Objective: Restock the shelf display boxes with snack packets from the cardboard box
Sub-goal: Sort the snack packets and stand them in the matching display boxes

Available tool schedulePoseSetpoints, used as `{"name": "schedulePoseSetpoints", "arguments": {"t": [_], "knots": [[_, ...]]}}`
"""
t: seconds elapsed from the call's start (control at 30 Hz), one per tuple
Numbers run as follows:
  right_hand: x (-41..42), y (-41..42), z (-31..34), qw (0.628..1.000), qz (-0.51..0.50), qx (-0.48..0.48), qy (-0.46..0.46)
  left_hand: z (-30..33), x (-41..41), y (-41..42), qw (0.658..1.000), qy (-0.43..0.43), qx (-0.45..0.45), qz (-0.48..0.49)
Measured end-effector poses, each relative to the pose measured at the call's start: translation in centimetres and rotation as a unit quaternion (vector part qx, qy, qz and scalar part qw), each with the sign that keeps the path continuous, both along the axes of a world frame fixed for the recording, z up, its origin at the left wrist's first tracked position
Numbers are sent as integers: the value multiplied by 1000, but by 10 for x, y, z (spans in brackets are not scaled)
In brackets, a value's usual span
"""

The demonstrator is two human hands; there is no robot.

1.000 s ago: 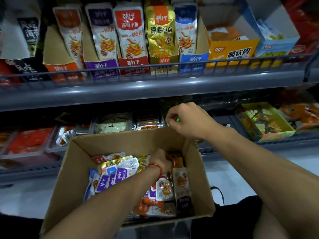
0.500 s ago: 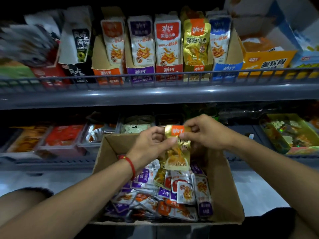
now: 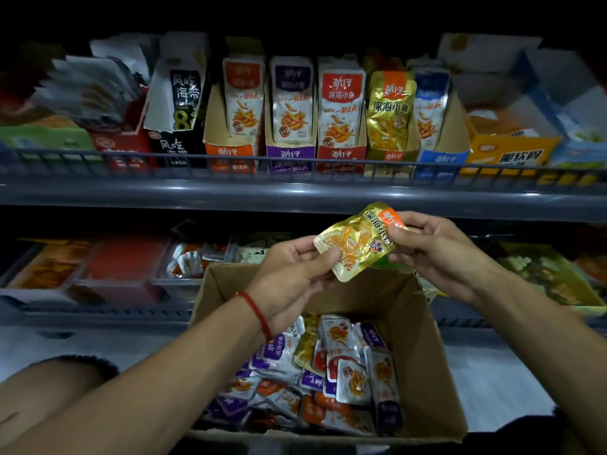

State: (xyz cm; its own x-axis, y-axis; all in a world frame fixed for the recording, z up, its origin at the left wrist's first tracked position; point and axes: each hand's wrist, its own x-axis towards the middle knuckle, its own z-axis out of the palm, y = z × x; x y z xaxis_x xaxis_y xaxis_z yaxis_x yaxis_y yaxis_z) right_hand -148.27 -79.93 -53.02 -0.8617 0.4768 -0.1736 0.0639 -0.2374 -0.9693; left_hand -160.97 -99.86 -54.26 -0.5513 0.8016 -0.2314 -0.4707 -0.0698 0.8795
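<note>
We count five upright display boxes [image 3: 341, 152] in the matching row on the upper shelf [image 3: 295, 192], one gold packet [image 3: 358, 241] held up, and one cardboard box [image 3: 423, 372] of loose packets, too jumbled to count.

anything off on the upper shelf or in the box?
The pale packets at the upper shelf's far left lie splayed and tilted, unlike the upright rows in the display boxes beside them. Packets in the cardboard box are a loose jumble, as expected. Nothing spilled or torn.

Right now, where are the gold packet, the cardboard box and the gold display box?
gold packet [image 3: 356, 243]: head view, its middle.
cardboard box [image 3: 423, 349]: head view, right inner wall.
gold display box [image 3: 393, 156]: head view, front lip.
</note>
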Motion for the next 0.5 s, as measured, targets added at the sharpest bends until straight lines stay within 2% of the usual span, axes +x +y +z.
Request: {"name": "schedulePoseSetpoints", "arguments": {"t": [0.17, 0.3, 0.43, 0.5], "knots": [[6, -3, 12, 999, -52, -5, 16, 11, 5, 3, 999, 24, 44, 8], [10, -5, 25, 996, -60, 47, 37, 18, 6, 6, 998, 9, 66, 10], [5, 5, 55, 976, -72, 205, 16, 25, 2, 7, 997, 38, 63, 18], [-2, 18, 80, 938, -98, 332, 27, 29, -3, 5, 996, 64, 44, 33]]}}
